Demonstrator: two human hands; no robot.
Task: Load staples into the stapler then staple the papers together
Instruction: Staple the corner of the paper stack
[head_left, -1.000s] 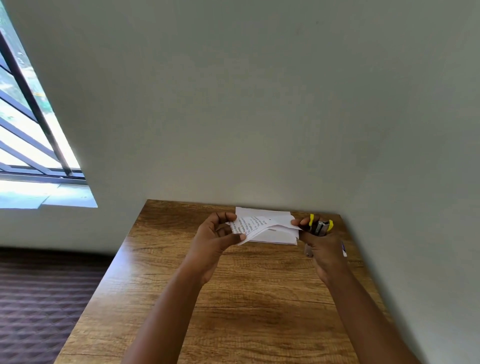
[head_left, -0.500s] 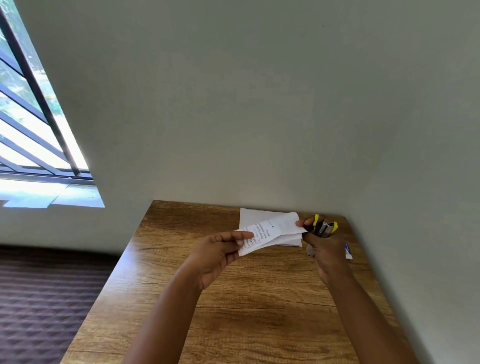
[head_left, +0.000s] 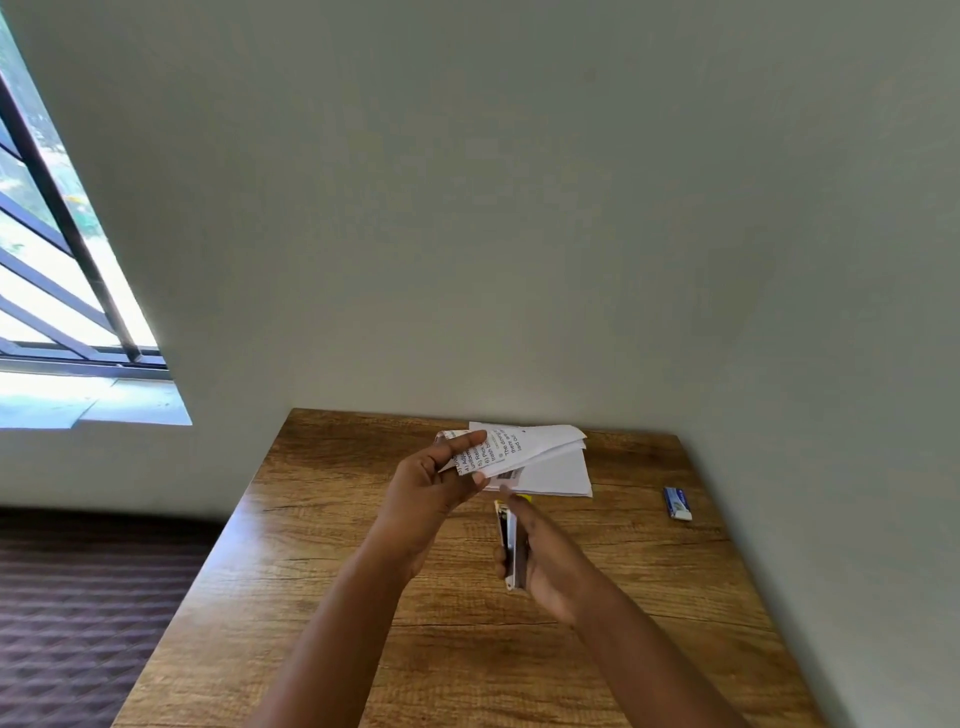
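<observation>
Two bare forearms reach in from the bottom edge, with no sleeves, watch, bracelets or rings to be seen. The left hand (head_left: 428, 488) and right hand (head_left: 545, 558) are uncovered, without gloves; the fingernails look short and unpainted.

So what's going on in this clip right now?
A person stands at a wooden table. Their left hand pinches a few printed papers by one end, lifted above a white stack. Their right hand grips the stapler just below the papers. A small blue box lies off to the right.
</observation>
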